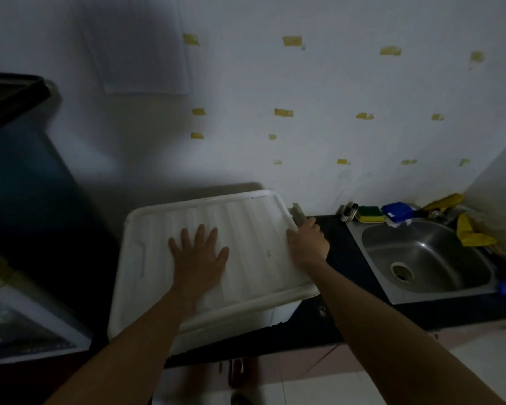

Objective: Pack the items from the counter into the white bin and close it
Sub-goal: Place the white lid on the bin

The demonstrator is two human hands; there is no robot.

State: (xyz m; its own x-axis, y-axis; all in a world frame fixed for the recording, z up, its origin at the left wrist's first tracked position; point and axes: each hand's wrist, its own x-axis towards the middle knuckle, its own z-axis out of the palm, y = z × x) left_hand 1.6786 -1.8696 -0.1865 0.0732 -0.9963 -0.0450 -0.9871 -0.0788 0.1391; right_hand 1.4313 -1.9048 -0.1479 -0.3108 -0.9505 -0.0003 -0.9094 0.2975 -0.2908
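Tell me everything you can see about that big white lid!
The lid is white and looks like plastic, with ribbed grooves across its top, a raised rim and rounded corners. It lies on the white bin, a little askew, on the dark counter. It has a small yellowish spot. The left hand presses flat on its middle, fingers spread. The right hand grips its right edge by a grey clip.

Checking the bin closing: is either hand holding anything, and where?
Right hand grips the grey latch beside the lid; left hand presses flat on it.
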